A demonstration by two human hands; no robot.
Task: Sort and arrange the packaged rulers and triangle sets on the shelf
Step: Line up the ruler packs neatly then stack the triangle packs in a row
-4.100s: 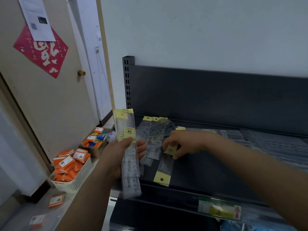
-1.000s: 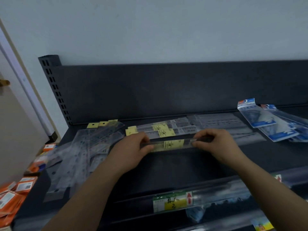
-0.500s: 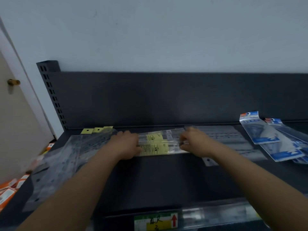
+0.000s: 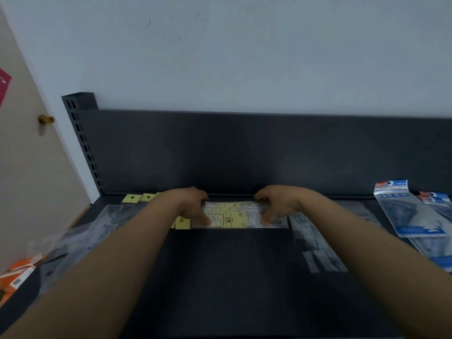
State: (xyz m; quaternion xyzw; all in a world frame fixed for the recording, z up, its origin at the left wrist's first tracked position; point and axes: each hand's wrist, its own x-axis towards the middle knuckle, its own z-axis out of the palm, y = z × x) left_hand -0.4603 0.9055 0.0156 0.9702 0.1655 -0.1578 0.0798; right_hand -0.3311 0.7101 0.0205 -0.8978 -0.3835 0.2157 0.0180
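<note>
I'm in a stationery shop: slotted metal display shelf (image 4: 232, 277), hang-tab ruler packets (image 4: 234, 216), orange boxed stock (image 4: 19, 272) at left.

Dark metal shelf (image 4: 232, 277), back panel (image 4: 244, 148) and slotted upright (image 4: 83, 143) at the left rear, against a pale wall (image 4: 244, 57).
- Stack of packaged rulers (image 4: 232, 216): clear sleeves with yellow labels, lying crosswise near the back panel. The left grip (image 4: 188, 204) pinches its left end and the right grip (image 4: 278, 201) its right end, thumbs at the front edge.
- Loose packaged rulers (image 4: 97, 228): yellow header tabs, spread over the shelf's left side.
- Clear sleeves (image 4: 315, 243): just right of the stack, contents blurred.
- Triangle sets (image 4: 411, 211): blue-headed packets overlapping at the far right.
- Orange boxes (image 4: 19, 272): lower left, beyond the shelf edge.
- Door (image 4: 24, 167) with brass knob (image 4: 46, 119) and red paper (image 4: 3, 89).
</note>
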